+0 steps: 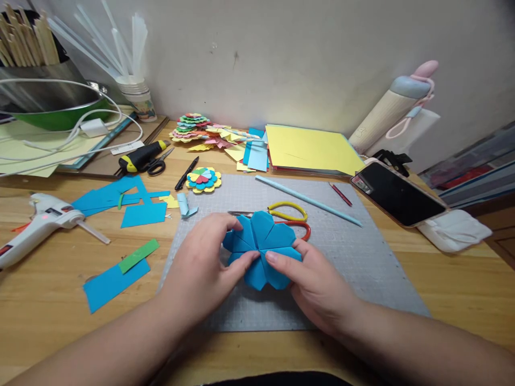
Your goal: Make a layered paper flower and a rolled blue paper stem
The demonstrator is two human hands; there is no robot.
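Observation:
A blue paper flower [263,236] with several scalloped petals is held up between both hands above the grey cutting mat [354,284]. My left hand [209,257] grips its left side, thumb pressed near the centre. On the right side my right hand [317,273] pinches a petal, its thumb on top and its fingers underneath, partly hidden. Behind the flower lie scissors [287,210] with one yellow and one red handle, partly covered by it. A light blue paper stick [309,201] rests farther back on the mat, and a layered multicoloured paper flower [204,180] sits at its back left.
At left are a glue gun [44,220], blue paper scraps [116,284], a utility knife [142,156] and a black pen [187,173]. Yellow paper sheets [314,147] lie at the back. To the right are a phone [398,193] and a tissue pack [454,230].

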